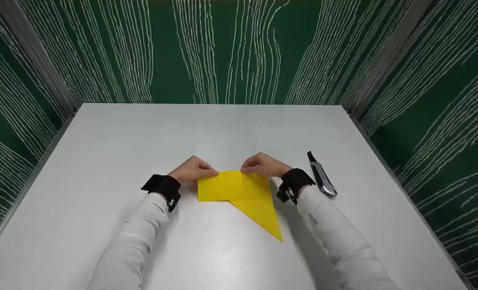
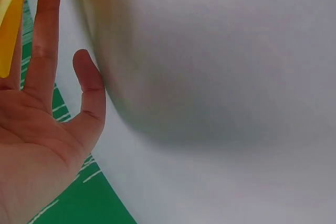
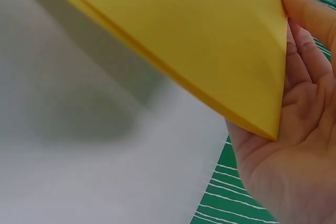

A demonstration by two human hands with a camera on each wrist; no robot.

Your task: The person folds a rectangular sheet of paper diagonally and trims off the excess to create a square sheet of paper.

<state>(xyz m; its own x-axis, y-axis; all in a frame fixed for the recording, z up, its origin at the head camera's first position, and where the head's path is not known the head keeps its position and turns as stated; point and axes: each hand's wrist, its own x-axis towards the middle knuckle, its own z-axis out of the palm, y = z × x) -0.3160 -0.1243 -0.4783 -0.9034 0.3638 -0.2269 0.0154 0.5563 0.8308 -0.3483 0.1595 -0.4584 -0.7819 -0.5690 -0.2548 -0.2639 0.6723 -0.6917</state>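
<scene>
A folded sheet of yellow paper [image 1: 221, 187] is held up by its far edge over the white table. Its left part is a rectangle, and a pointed flap [image 1: 265, 219] hangs toward the near right. My left hand [image 1: 194, 168] pinches the far edge near the left corner. In the left wrist view the little finger of that hand [image 2: 47, 124] stands apart from the paper. My right hand [image 1: 266, 165] pinches the same edge farther right, between thumb and fingers. Layered folded edges of the paper [image 3: 210, 51] show in the right wrist view.
A grey utility knife [image 1: 323, 177] with a black tip lies on the white table [image 1: 122, 133], just beyond the right wrist. Green panels [image 1: 295, 52] with wavy white lines stand behind the table and along both sides.
</scene>
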